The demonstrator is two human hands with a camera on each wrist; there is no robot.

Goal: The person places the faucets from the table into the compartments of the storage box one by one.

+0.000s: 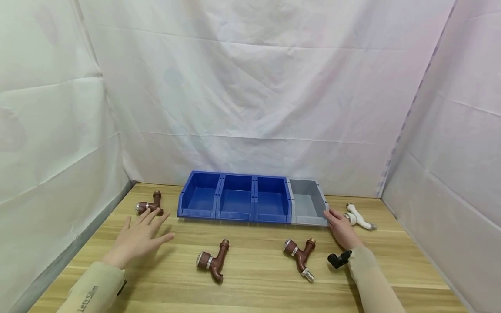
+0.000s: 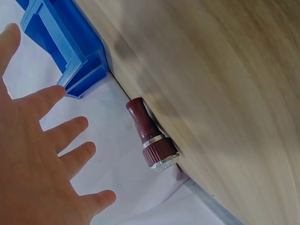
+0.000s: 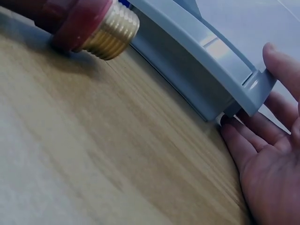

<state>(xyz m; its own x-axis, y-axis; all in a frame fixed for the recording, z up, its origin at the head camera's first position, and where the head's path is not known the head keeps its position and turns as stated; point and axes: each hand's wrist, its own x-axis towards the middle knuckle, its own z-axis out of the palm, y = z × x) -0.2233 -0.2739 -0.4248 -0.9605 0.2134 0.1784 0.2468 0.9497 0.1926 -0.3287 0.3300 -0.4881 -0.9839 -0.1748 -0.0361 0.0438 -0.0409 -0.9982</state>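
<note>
My right hand (image 1: 342,228) holds the front right corner of a grey storage bin (image 1: 309,219). In the right wrist view the thumb (image 3: 281,65) lies at the bin's rim and the other fingers reach under its corner. Three blue bins (image 1: 235,215) stand in a row to its left, side against side. My left hand (image 1: 137,239), fingers spread and holding nothing, hovers over the left of the table. Just beyond its fingertips lies a brown faucet (image 1: 156,200) with a ribbed knob, also visible in the left wrist view, apart from the hand.
Two more brown faucets lie in front of the bins, one at centre (image 1: 220,258) and one with a metal spout tip (image 1: 301,258) to the right. A white faucet (image 1: 358,216) lies right of my right hand. White cloth (image 1: 250,108) hangs behind the wooden table (image 1: 258,291).
</note>
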